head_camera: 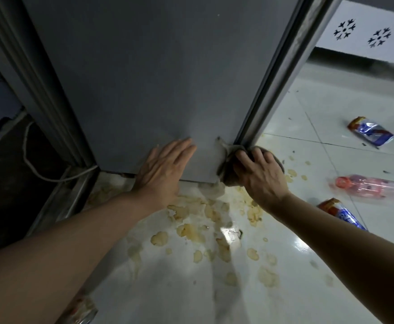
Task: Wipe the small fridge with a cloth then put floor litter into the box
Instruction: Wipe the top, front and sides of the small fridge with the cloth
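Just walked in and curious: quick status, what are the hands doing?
Left hand flat on the fridge. Right hand grips the cloth at its lower corner. Bottle and wrappers on floor; nothing blocking.

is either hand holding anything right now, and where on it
The right hand grips a bunched brown cloth around its middle, at the fridge's lower corner. The left hand holds nothing, resting flat on the fridge.

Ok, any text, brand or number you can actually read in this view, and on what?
None is legible.
Upper snack wrapper: red and blue print, too blurred to read.
Lower snack wrapper: same, blurred.
Pink bottle: label too small to read.
White panel: only snowflake-like cut-out patterns, no words.
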Action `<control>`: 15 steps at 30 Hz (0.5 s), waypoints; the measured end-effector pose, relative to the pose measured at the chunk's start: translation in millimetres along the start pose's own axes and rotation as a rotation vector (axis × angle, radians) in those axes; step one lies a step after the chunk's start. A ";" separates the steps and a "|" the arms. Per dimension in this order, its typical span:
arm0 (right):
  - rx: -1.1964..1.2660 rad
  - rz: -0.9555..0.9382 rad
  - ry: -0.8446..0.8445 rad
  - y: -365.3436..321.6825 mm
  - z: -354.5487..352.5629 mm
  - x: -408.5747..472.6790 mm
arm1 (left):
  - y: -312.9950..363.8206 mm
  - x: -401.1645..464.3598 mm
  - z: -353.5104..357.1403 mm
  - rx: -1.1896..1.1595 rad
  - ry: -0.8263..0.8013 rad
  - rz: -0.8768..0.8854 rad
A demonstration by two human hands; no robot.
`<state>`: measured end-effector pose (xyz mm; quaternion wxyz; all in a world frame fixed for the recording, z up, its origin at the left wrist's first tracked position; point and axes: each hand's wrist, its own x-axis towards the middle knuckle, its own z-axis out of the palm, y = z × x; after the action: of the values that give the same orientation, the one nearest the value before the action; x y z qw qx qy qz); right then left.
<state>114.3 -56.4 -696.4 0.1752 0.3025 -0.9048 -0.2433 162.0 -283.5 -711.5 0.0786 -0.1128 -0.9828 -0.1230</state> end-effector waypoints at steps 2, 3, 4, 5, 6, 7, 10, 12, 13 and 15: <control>0.148 0.079 -0.007 1.9 -9.4 -6.8 | 6.4 -0.9 -2.6 0.012 -0.028 0.014; 0.218 0.134 -0.032 1.7 -13.3 -13.0 | 9.8 -1.2 -4.1 0.021 -0.040 0.032; 0.283 0.196 -0.064 1.1 -16.2 -20.9 | 13.3 -1.6 -5.8 0.030 -0.049 0.052; 0.358 0.263 -0.106 0.3 -17.1 -29.4 | 16.4 -1.7 -7.7 0.038 -0.053 0.073; 0.441 0.339 -0.147 -0.5 -15.8 -38.5 | 19.1 -1.6 -9.7 0.044 -0.057 0.090; 0.537 0.429 -0.183 -0.9 -12.2 -46.1 | 21.4 -1.0 -11.7 0.049 -0.062 0.105; 0.953 0.824 -0.242 4.5 5.8 -51.7 | 27.7 2.2 -13.9 0.062 -0.067 0.139; 1.192 1.076 -0.268 7.8 22.5 -44.3 | 32.3 5.3 -12.8 0.092 -0.061 0.177; 1.297 1.153 -0.270 6.8 30.7 -39.8 | 34.1 7.0 -12.1 0.110 -0.060 0.200; 1.482 1.233 -0.266 -1.3 43.8 -29.2 | 35.8 12.9 -10.2 0.138 -0.060 0.241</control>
<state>116.6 -24.2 -738.1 -0.0665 -0.2210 -0.8404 0.4903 159.5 -249.7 -691.4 0.0711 -0.2278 -0.9702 -0.0416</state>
